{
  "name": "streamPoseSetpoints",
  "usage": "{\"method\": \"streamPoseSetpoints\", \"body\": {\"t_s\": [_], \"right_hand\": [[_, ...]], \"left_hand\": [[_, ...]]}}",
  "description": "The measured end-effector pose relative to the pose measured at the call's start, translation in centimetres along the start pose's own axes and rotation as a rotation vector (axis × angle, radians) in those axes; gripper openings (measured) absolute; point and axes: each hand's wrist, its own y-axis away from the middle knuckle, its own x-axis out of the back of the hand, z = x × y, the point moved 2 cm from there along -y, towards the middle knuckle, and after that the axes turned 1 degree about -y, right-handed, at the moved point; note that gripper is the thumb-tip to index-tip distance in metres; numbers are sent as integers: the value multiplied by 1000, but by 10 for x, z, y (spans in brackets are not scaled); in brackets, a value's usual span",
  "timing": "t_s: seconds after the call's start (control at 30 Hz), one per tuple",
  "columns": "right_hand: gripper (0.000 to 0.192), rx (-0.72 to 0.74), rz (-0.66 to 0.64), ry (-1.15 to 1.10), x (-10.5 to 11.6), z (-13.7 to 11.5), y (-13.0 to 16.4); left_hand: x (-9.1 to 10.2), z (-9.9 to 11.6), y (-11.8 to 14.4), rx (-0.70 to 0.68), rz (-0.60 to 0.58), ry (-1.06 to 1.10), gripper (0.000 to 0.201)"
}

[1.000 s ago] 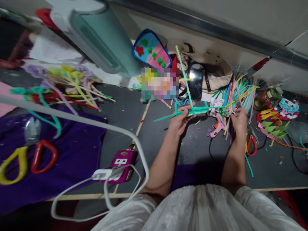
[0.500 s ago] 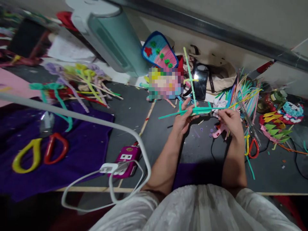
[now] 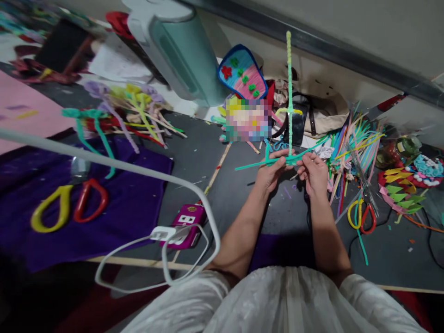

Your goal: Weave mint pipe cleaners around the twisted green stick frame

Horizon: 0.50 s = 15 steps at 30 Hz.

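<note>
My left hand (image 3: 272, 171) grips a teal pipe-cleaner frame (image 3: 258, 163) by its horizontal bar. A long green stem (image 3: 289, 78) rises straight up from that bar, with a short yellow piece crossing it. My right hand (image 3: 314, 172) pinches the same bar just right of the left hand, its fingers closed on the teal wire. Both hands are held above the dark grey work surface (image 3: 194, 157).
A heap of coloured pipe cleaners (image 3: 350, 138) lies right of my hands, with scissors (image 3: 360, 215) below it. A purple cloth (image 3: 114, 208) with yellow and red loops lies left. A pink power strip (image 3: 187, 222), a white cable and a teal fan base (image 3: 183, 55) stand nearby.
My right hand left the pipe-cleaner heap and came left to the teal bar. The green stem swung from a leftward tilt to upright. The view shifted slightly.
</note>
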Motion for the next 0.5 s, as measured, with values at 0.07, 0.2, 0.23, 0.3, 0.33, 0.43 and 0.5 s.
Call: {"method": "streamPoseSetpoints", "body": {"t_s": [0.07,0.2,0.23,0.3,0.33,0.43,0.5], "right_hand": [[48,-9,-13,-9,-3,3,1],[41,66,-14,38,-7,6,3],[40,106,5,40,-6,4,2],[39,190,79,18,1,-2,-1],[40,223,122,-3,6,-6,-3],[41,292,258,-47,28,-22,-10],[43,329,363,-61,43,-32,-13]], "left_hand": [[1,-1,-1,-12,8,10,50],[0,-1,-1,11,-20,35,55],[1,-1,-1,19,-23,43,57],[1,-2,-2,32,-22,51,61],[2,-2,-3,34,-19,53,63],[4,-2,-6,22,-8,66,67],[5,-1,-8,12,4,84,72]]}}
